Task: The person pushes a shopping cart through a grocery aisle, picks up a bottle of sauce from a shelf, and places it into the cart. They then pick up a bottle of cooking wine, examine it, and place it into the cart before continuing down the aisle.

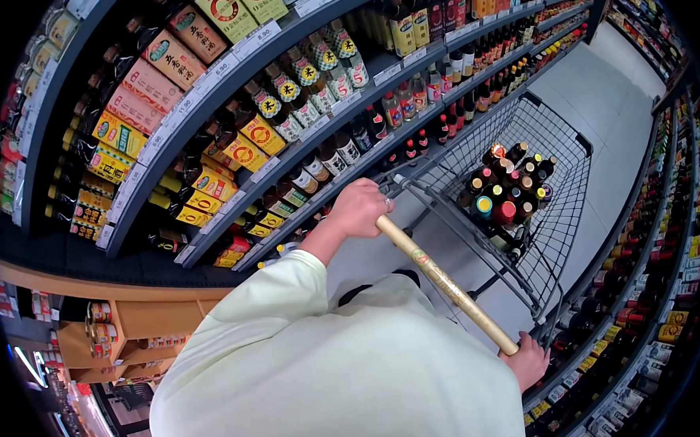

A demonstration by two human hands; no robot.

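Note:
My left hand (358, 208) is wrapped round the left end of a gold-coloured cart handle (445, 283), with a ring showing on one finger. At the handle's other end, my right hand (527, 361) has its fingers closed round the bar. Ahead of the handle is the wire basket of a shopping cart (583, 144). A cluster of dark bottles (506, 183) with caps of several colours stands in the basket, and a few more bottles show low at its near side.
Shelves of boxed and bottled goods (168, 59) with price tags curve along the left, close to my left hand. Another bottle-filled shelf (597, 342) runs down the right, near my right hand. Grey tiled floor (618, 153) stretches ahead. Wooden display shelving (151, 319) stands at lower left.

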